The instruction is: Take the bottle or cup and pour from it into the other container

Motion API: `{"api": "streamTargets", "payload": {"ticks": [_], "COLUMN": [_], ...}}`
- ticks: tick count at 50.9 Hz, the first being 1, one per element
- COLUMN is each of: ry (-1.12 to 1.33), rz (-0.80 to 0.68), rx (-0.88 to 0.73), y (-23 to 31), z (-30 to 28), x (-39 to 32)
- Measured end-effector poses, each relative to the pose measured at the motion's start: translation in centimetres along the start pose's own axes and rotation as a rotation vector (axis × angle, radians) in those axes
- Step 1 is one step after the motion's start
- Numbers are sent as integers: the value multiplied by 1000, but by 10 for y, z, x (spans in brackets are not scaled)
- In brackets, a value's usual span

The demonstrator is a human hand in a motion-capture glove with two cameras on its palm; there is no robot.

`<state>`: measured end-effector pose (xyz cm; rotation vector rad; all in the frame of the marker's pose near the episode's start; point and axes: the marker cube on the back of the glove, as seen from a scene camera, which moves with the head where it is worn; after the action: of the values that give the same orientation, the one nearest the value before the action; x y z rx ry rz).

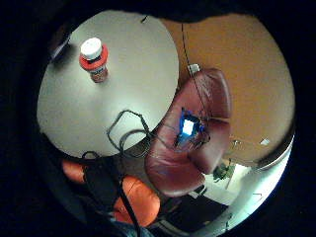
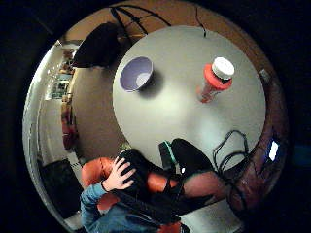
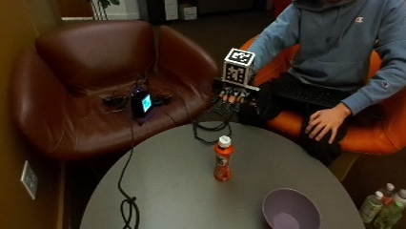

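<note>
You sit at the far side of the round bench [image 3: 165, 191]. The bottle [image 3: 222, 160] stands upright near the bench's middle, with the bowl [image 3: 290, 210] well apart from it, nearer the front edge and to the bottle's right in the outside view. Your right hand [image 3: 233, 98] hovers above the bench's far edge, behind the bottle and touching neither. Your bare hand [image 3: 325, 124] rests on your lap. An armchair [image 3: 82, 86] stands beyond the bench, beside you.
</note>
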<state>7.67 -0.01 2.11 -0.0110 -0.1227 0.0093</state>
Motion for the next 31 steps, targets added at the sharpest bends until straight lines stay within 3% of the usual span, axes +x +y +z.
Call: {"api": "streamTargets", "payload": {"ticks": [15, 31], "ry": [-169, -289], "rz": [34, -3], "rx": [0, -103], "y": [-4, -24], "z": [42, 92], "x": [69, 94]}}
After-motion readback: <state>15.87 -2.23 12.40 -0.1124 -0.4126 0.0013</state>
